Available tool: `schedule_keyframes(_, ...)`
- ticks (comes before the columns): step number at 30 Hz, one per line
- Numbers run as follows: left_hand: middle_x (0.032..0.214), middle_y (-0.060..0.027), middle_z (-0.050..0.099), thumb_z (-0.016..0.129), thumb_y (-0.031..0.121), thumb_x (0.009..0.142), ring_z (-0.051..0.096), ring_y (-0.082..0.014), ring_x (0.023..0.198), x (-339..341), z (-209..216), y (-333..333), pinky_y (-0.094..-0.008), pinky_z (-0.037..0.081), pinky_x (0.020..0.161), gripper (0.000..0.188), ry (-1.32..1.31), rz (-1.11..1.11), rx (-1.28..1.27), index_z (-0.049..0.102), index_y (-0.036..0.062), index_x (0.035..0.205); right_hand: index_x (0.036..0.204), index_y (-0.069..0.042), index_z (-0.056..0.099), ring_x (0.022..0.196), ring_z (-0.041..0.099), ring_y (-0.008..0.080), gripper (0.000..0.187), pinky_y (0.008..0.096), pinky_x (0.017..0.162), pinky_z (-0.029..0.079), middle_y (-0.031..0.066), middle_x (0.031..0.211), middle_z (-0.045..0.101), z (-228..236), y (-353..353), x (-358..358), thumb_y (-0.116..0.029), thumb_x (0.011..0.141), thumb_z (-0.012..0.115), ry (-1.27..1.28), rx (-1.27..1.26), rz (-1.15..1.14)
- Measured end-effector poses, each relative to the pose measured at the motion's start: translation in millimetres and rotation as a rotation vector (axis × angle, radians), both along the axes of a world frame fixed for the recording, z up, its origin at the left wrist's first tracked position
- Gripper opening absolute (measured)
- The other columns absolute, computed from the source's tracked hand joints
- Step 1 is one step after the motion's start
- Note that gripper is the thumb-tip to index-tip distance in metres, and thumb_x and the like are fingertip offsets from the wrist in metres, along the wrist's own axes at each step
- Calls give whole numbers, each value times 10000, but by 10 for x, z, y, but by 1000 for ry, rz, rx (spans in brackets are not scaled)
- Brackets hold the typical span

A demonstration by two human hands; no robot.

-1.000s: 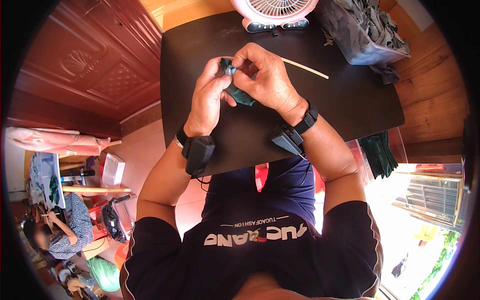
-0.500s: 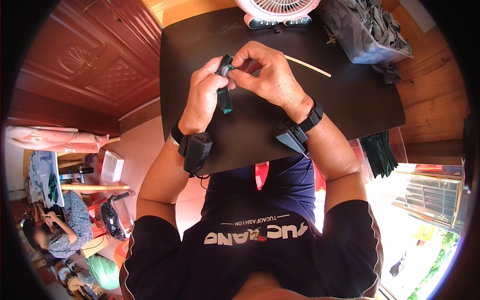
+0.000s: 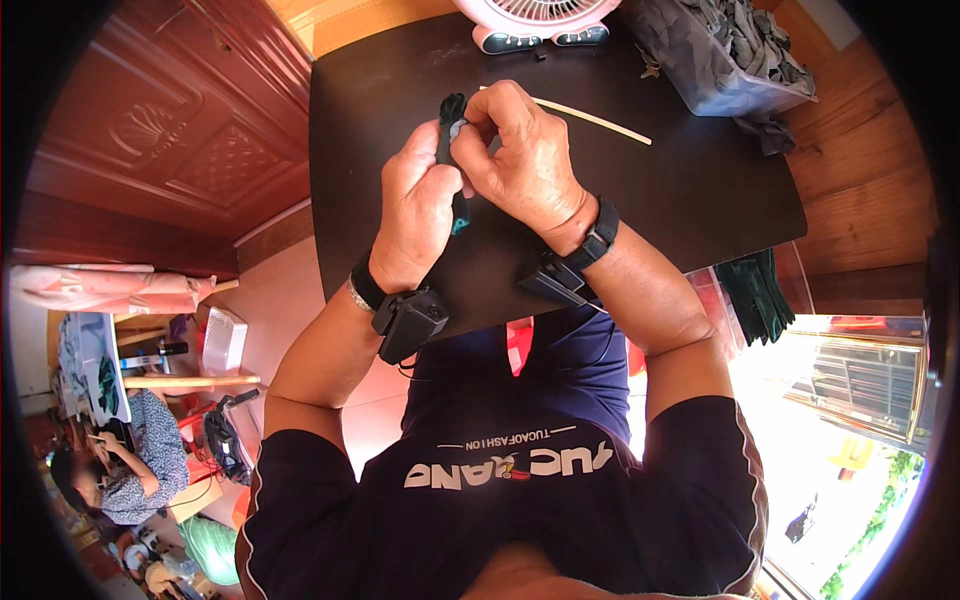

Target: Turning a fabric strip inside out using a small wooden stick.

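Note:
A narrow dark green velvet strip [image 3: 453,104] is held upright between my two hands over the black table. My left hand [image 3: 412,205] is closed around it, the thumb pressed across its middle. Below that thumb the strip's lower end [image 3: 460,218] hangs out, showing a brighter green. My right hand [image 3: 525,160] pinches at the strip's right edge, its fingertips bent inward. A small grey piece [image 3: 457,129] shows at that pinch; what it is, I cannot make out. Behind my right hand, a thin pale stick [image 3: 600,122] lies on the table.
The black table [image 3: 390,90] carries a pink fan [image 3: 540,15] at its far edge. A clear bin [image 3: 735,85] of grey fabric pieces stands far right. Dark green velvet strips [image 3: 755,300] hang beside the table's right edge. Another person [image 3: 140,450] sits at far left.
Both hands have turned a little, and the right hand now covers more of the strip's edge. Less of the strip's lower end shows. The view has shifted slightly.

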State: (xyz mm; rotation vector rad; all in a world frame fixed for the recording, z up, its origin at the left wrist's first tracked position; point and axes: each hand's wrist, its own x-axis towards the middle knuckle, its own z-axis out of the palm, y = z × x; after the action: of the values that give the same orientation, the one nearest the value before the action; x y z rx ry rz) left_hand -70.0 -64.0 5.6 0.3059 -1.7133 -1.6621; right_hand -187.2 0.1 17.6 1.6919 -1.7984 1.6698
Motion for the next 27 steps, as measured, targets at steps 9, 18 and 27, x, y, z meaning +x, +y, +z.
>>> schedule_keyframes(9,758,-20,542,437,66,771,483,-82,670,22,-174,-295,-221,399,621,273,-97,81,-18,563,-28,995,861,-22,576,645,644,197,149,292,602,518,91,739,624,-59,-94,-138,-56,761,681,-225,115,323)
schedule_keyframes(18,778,-11,539,445,65,787,484,-74,698,28,-107,-226,-218,397,644,222,-205,25,-73,549,-24,962,844,-25,583,643,641,207,155,300,596,519,84,723,617,-32,-96,-173,-47,734,689,-110,101,220)
schedule_keyframes(27,597,-43,499,444,59,763,473,-103,554,1,-100,-109,-275,394,497,101,-164,68,-228,495,-20,801,831,-39,583,606,627,215,148,306,558,505,79,696,613,-43,-69,-133,-64,717,674,158,37,-20)
